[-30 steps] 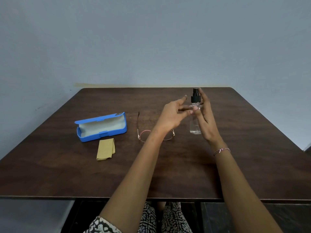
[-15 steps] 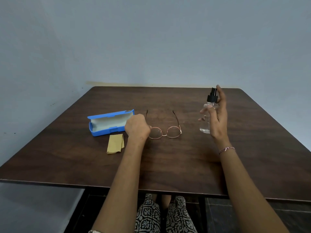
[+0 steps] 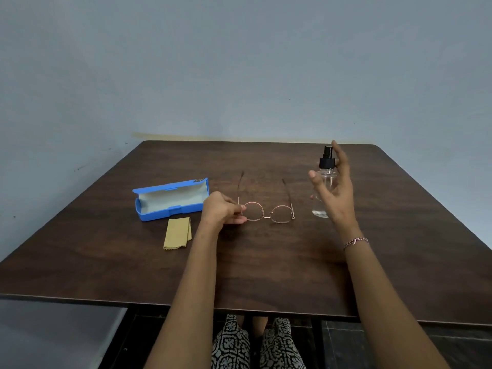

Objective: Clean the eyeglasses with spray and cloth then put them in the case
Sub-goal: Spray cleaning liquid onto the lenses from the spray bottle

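Observation:
Round thin-rimmed eyeglasses lie unfolded on the dark wooden table, temples pointing away from me. My left hand pinches the rim of their left lens. A clear spray bottle with a black pump top is upright in my right hand, index finger raised beside the nozzle. A blue glasses case lies open with a pale lining, left of the glasses. A folded yellow cloth lies just in front of the case.
The table's near edge runs across the bottom, with my patterned-trousered knees below it. A plain grey-blue wall stands behind the table's far edge. A bracelet circles my right wrist.
My left hand left the bottle, dropped to the glasses and now pinches the left lens rim. My right hand carried the bottle to the right. The glasses' temples are now both spread.

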